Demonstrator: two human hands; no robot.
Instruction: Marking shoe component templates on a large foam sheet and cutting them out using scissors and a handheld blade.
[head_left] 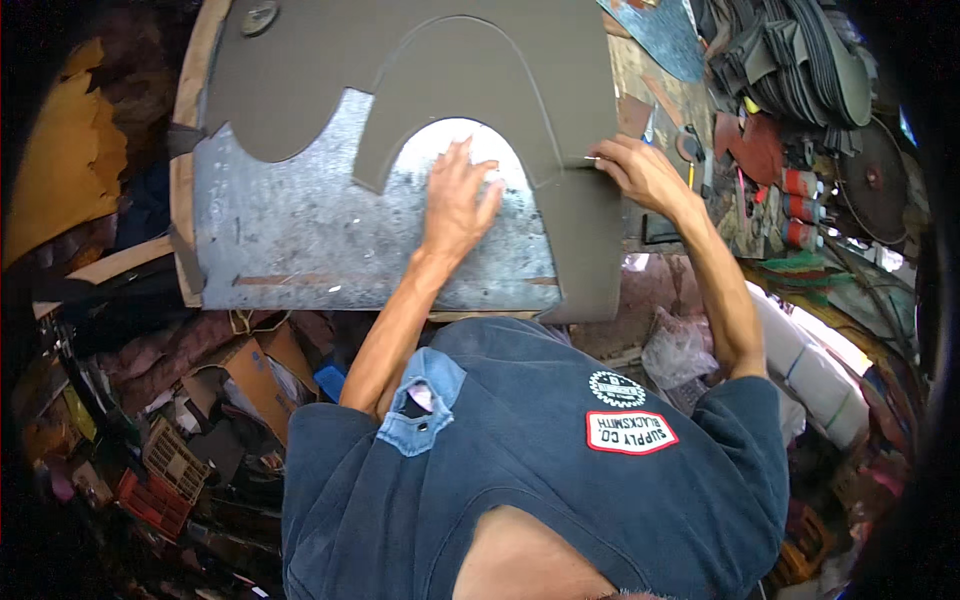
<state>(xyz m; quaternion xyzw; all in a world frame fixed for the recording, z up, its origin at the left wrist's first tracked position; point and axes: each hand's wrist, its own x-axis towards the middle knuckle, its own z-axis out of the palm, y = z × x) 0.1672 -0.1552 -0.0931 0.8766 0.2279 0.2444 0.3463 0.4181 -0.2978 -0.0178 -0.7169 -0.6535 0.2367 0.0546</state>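
My dark blue T-shirt (520, 470) fills the bottom of the view, both bare forearms going up from it to the bench. Left hand (458, 200) lies flat, fingers spread, palm down on the scratched galvanised metal sheet (300, 230), inside the arch-shaped opening; it grips nothing, just presses. Right hand (640, 172) is pinched closed on a thin metal blade or awl (592, 158), tip at the right edge of the grey-brown flat rubber-like sheet (480, 60). Can't tell exactly which tool it is, too small.

The grey sheet lies flat on the metal plate, covering its top and right side. A scored arch band (470, 90) is marked in it, crown pointing away from me, both legs running toward me; its long axis is roughly near-to-far, the right leg reaching the plate's near edge.

To do this well, I judge: keep the left palm pressing close to the cut line so the sheet can't creep, hold the blade steep, follow the scored line in one steady pull, fingers clear of the path.

Stack of dark cut pieces (800, 60) sits at upper right, well apart.
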